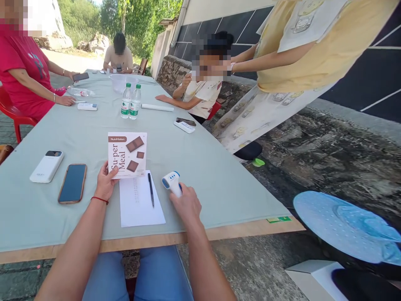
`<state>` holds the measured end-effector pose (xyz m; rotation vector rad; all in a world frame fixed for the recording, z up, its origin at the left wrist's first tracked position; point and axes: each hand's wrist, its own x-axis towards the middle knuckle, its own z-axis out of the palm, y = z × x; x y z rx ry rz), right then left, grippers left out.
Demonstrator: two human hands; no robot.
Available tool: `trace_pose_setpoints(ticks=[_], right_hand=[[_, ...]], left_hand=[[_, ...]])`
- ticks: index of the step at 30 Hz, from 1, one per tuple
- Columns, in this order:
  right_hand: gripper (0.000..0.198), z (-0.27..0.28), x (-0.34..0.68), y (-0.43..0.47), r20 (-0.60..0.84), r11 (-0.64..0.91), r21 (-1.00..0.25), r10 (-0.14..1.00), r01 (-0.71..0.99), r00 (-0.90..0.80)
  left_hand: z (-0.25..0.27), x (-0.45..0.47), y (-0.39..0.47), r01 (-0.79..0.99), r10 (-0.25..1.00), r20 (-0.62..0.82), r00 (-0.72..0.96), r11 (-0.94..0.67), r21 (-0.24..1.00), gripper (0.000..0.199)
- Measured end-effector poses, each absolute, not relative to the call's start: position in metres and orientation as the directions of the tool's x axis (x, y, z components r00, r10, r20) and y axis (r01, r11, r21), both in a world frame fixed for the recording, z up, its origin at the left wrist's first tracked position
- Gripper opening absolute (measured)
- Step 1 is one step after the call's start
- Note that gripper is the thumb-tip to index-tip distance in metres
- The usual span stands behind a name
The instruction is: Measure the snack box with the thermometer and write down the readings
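My left hand (105, 180) grips a white box (135, 156) by its lower left corner; the front reads "Su-per Meal" and shows chocolate pieces. In my right hand (188, 205) is a white and blue infrared thermometer (171, 182), held by its handle, its head tilted up to the left. Between my forearms lies a sheet of white paper (140, 211) with small handwriting, its top partly behind the box. A black pen (151, 190) rests on the paper's right side. Left of my left hand are a phone (72, 184) and a white power bank (46, 167).
Two green-capped water bottles (126, 101) stand farther up the cloth-covered table (232, 192), before a clear plastic basin (120, 82). Several people sit or stand around it. On the right are a second phone (186, 121), a blue hat (338, 221) and a box (313, 271).
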<state>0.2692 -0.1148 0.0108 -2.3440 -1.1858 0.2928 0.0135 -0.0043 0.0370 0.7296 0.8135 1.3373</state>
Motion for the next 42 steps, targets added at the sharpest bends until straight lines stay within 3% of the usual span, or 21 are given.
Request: trace_pose_setpoints(ticks=[3,7,10,17,20,23,26,29,42], right_hand=[[0.043,0.006,0.271,-0.113,0.069,-0.506,-0.368,0.822,0.780,0.566],[0.032,0.001,0.255,-0.114,0.213,-0.356,-0.454,0.847,0.817,0.488],[0.024,-0.002,0.235,-0.114,0.119,-0.279,-0.563,0.904,0.778,0.410],[0.015,0.003,0.220,-0.105,-0.022,-0.411,-0.533,0.881,0.740,0.473],[0.018,0.010,0.224,-0.107,-0.031,-0.382,-0.709,0.856,0.592,0.515],[0.022,0.017,0.220,-0.116,-0.043,-0.216,-0.941,0.838,0.260,0.544],[0.021,0.022,0.207,-0.125,-0.047,-0.061,-0.998,0.879,0.015,0.475],[0.017,0.020,0.191,-0.128,-0.045,-0.023,-0.998,0.924,-0.063,0.380],[0.020,-0.007,0.175,-0.132,-0.018,-0.108,-0.971,0.923,0.213,0.384]], left_hand=[[0.034,0.014,-0.003,-0.531,0.996,-0.083,0.032,0.087,0.843,0.066],[0.032,0.015,-0.002,-0.514,0.996,-0.085,0.020,0.083,0.854,0.071],[0.031,0.016,-0.001,-0.503,0.996,-0.090,0.009,0.083,0.860,0.071],[0.030,0.016,-0.001,-0.496,0.997,-0.079,0.015,0.076,0.865,0.072],[0.030,0.017,-0.001,-0.499,0.997,-0.081,0.011,0.076,0.863,0.071],[0.030,0.018,-0.001,-0.500,0.996,-0.092,0.014,0.087,0.862,0.072],[0.030,0.019,-0.002,-0.498,0.995,-0.101,0.017,0.096,0.862,0.075],[0.029,0.020,-0.002,-0.499,0.994,-0.102,0.034,0.105,0.860,0.075],[0.027,0.020,-0.004,-0.487,0.994,-0.079,0.081,0.108,0.867,0.074]])
